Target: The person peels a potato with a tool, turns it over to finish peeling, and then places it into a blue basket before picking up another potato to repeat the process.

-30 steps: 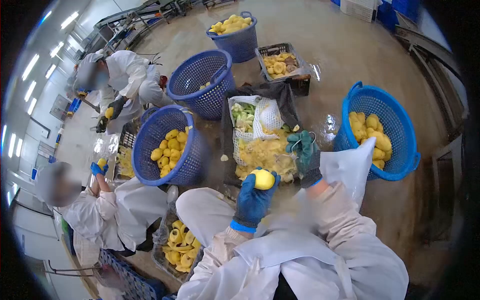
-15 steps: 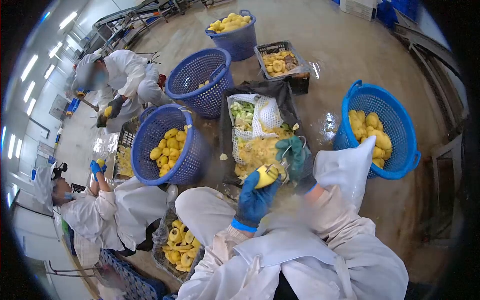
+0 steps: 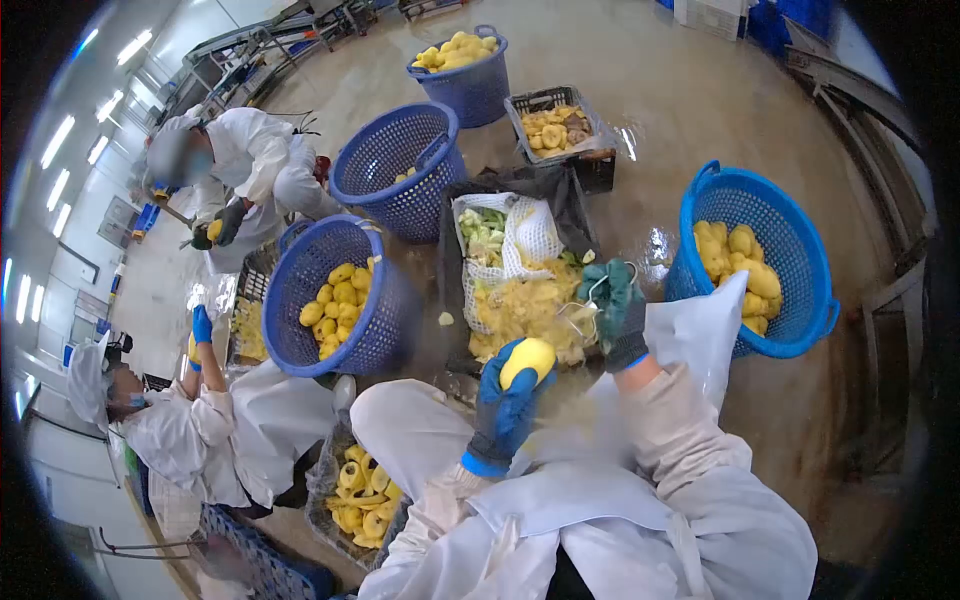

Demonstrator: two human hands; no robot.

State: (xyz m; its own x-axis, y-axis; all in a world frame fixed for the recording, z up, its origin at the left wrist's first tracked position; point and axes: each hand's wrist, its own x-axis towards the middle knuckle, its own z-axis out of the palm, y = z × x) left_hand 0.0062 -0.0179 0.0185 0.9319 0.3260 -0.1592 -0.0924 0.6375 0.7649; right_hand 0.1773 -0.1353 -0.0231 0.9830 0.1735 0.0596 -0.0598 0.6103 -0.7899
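My left hand (image 3: 503,408), in a blue glove, is closed around an oval yellow fruit (image 3: 527,363) that has a smooth, pale surface on top. To its right, my right hand (image 3: 612,305), in a green and dark glove, grips a metal peeler (image 3: 580,318) with a bent wire frame. The peeler is apart from the fruit. Both hands are over the near end of a black-lined crate (image 3: 455,300), where yellow peelings (image 3: 520,310) lie in a heap beside a white net (image 3: 535,235) and green scraps (image 3: 484,235).
A blue basket (image 3: 815,240) of yellow fruit stands at right. Purple baskets (image 3: 400,310) (image 3: 440,190) (image 3: 490,90) stand left and beyond. A crate of yellow pieces (image 3: 360,490) is by my left knee. Two people in white (image 3: 190,440) (image 3: 260,150) work at left.
The peeler has come off the fruit as my right hand moved slightly right and up. My left hand has turned the fruit, so a smooth yellow side now faces up.
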